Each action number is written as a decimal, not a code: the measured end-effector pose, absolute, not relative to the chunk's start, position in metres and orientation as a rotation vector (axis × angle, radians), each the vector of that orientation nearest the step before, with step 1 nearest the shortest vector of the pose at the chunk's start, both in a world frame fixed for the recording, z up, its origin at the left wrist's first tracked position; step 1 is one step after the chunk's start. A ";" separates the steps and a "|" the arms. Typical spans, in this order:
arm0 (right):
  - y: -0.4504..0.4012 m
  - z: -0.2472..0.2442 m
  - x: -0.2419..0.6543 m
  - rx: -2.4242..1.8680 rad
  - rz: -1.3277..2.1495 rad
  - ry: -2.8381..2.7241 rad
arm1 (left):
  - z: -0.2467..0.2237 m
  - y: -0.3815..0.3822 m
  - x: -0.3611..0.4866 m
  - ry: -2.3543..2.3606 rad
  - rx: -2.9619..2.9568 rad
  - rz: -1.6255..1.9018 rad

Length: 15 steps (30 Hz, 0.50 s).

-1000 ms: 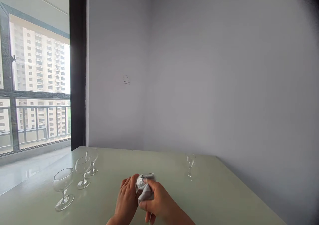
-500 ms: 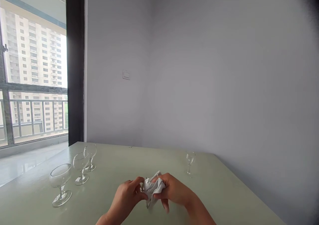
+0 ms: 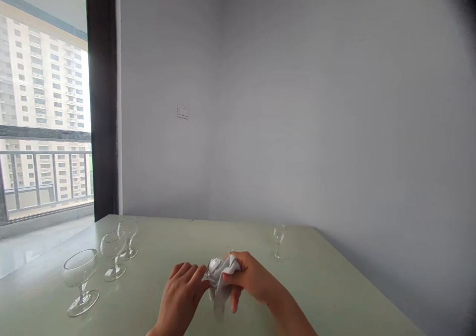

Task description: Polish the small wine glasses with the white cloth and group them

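My right hand (image 3: 250,275) is closed round a crumpled white cloth (image 3: 222,282), whose lower end hangs down over the table. Beside it, my left hand (image 3: 183,289) has its thumb and fingers pinched on a small clear glass piece (image 3: 207,274) at the cloth's left edge. Most of that glass is hidden inside the cloth and between the hands. Both hands are above the middle of the table's near part.
On the pale green table (image 3: 167,241) stand three stemmed glasses at the left: a near one (image 3: 82,276), a middle one (image 3: 113,254) and a far one (image 3: 128,236). A smaller stemmed glass (image 3: 278,236) stands upright at the back right. Grey walls rise behind.
The view has turned slightly right, so things sit further left. My left fingers have drawn closer together, and the cloth's loose end hangs lower.
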State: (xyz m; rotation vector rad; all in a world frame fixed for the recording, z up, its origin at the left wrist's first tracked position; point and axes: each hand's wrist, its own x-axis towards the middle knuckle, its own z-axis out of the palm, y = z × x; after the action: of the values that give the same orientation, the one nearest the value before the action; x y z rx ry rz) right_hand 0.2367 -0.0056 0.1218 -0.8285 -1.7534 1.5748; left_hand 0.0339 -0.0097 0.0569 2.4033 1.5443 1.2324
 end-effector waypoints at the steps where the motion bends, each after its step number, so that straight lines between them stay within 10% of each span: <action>1: -0.008 0.126 0.239 -0.794 1.573 -1.823 | 0.059 -0.010 0.033 1.487 2.298 1.218; 8: -0.023 0.153 0.267 -0.668 1.709 -2.166 | 0.069 -0.026 0.044 0.703 1.559 0.575; 15: -0.012 0.131 0.243 -0.752 1.550 -1.834 | 0.055 -0.010 0.038 1.486 2.288 1.260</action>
State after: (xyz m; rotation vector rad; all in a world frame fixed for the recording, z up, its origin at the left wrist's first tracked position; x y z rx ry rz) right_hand 0.2431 -0.0118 0.1307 -0.7518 -1.8335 1.5502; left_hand 0.0379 -0.0104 0.0551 2.2879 1.4857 1.2601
